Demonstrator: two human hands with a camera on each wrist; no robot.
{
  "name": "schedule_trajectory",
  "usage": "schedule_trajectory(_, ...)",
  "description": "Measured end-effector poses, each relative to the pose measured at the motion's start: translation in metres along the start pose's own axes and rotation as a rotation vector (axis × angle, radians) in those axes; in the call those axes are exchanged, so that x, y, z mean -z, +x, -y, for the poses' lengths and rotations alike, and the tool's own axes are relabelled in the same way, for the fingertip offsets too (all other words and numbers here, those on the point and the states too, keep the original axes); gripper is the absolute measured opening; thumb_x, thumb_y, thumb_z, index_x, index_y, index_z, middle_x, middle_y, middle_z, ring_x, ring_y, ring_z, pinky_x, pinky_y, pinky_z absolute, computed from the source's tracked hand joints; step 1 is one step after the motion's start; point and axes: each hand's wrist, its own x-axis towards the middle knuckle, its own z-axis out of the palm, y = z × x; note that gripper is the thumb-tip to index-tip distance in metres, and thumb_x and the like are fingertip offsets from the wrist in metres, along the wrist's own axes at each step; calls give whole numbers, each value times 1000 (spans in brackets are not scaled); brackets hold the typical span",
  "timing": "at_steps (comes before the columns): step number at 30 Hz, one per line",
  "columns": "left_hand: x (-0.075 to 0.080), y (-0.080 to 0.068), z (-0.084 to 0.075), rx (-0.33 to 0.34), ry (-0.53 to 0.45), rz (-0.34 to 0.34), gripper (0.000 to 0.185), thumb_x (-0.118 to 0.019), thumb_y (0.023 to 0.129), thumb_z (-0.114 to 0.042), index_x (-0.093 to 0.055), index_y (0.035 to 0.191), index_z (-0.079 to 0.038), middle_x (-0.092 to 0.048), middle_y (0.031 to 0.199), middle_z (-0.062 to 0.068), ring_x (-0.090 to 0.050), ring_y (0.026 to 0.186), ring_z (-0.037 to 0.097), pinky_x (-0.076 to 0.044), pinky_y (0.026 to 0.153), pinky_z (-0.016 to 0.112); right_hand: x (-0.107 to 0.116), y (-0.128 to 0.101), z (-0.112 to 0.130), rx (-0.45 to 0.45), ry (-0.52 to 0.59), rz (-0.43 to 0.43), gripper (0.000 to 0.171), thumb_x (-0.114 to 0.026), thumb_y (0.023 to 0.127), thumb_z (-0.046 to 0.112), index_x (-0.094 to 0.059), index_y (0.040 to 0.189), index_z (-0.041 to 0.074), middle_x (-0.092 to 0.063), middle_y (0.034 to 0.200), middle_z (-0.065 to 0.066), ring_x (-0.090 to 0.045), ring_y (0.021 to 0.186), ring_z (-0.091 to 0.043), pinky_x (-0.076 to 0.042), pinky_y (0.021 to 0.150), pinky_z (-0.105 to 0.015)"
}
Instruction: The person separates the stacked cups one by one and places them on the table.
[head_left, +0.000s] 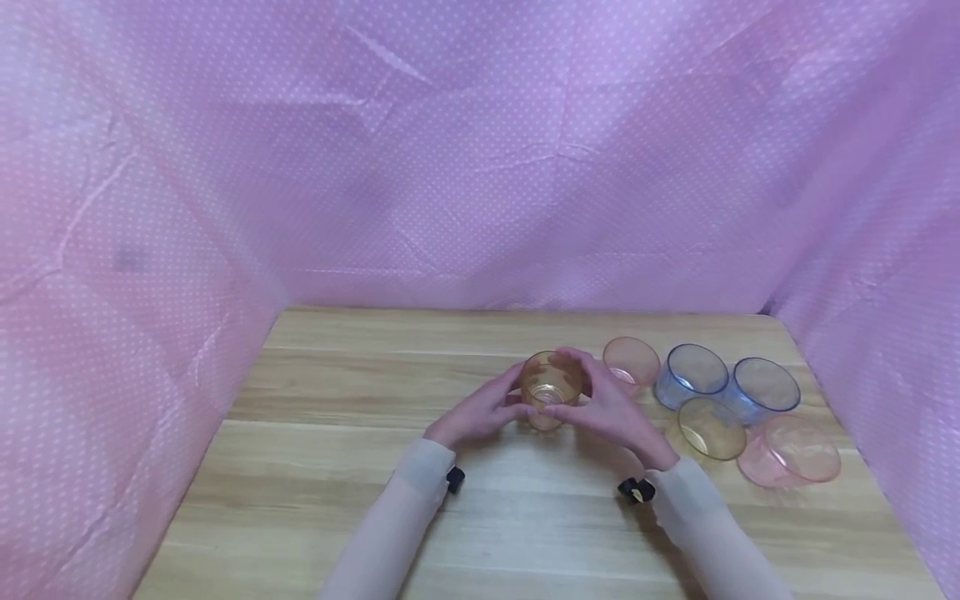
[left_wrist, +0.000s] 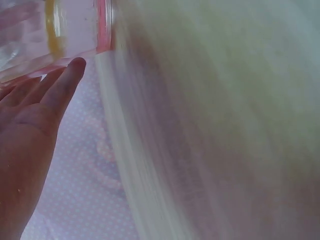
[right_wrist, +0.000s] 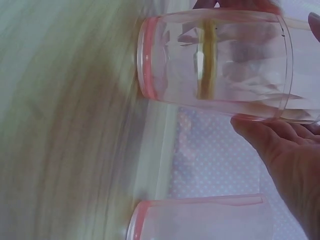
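Two tumblers are nested together in the middle of the table: a yellow tumbler [right_wrist: 206, 60] sits inside a pink tumbler [right_wrist: 172, 55], its base showing through the clear wall as a yellow band. From above, the nested pair [head_left: 546, 419] looks amber, mouth up. My left hand [head_left: 483, 408] grips the pair from the left, thumb at the near side. Opposite it, my right hand [head_left: 611, 412] curls round the right side, with fingers behind and thumb in front. The thumbs nearly meet. In the right wrist view, the pink base is close over the wood.
To the right of my right hand stand a pink tumbler [head_left: 630, 360], two blue tumblers [head_left: 693, 371] side by side, a yellow tumbler [head_left: 712, 429] and another pink tumbler [head_left: 798, 450]. Pink dotted cloth [head_left: 480, 167] hangs round the back and sides of the wooden table [head_left: 337, 433].
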Motion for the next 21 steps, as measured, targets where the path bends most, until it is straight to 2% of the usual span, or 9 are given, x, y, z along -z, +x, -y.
schedule_trajectory(10, 1, -2, -3, 22, 34, 24, 77, -63, 104, -19, -17, 166, -20, -34, 166, 9, -40, 148, 29, -37, 120, 35, -3, -2, -3, 82, -53, -21, 92, -93, 79, 27, -41, 152, 5, -54, 150, -15, -54, 135, -34, -49, 111, -49)
schedule_trajectory(16, -1, -2, -2, 22, 55, 22, 75, -62, 104, -19, -18, 165, -20, -32, 167, 8, -40, 148, 28, -37, 120, 36, -6, -5, -7, 70, -7, -42, 92, -93, 79, 20, -41, 153, 5, -54, 150, -13, -54, 135, -34, -48, 111, -46)
schedule_trajectory(21, 0, -1, -4, 20, 59, 21, 74, -63, 104, -19, -20, 164, -20, -34, 166, 8, -40, 148, 27, -37, 120, 34, -5, -5, -8, 60, 45, -42, 90, -92, 79, 16, -41, 153, 9, -54, 151, -12, -53, 137, -33, -46, 113, -48)
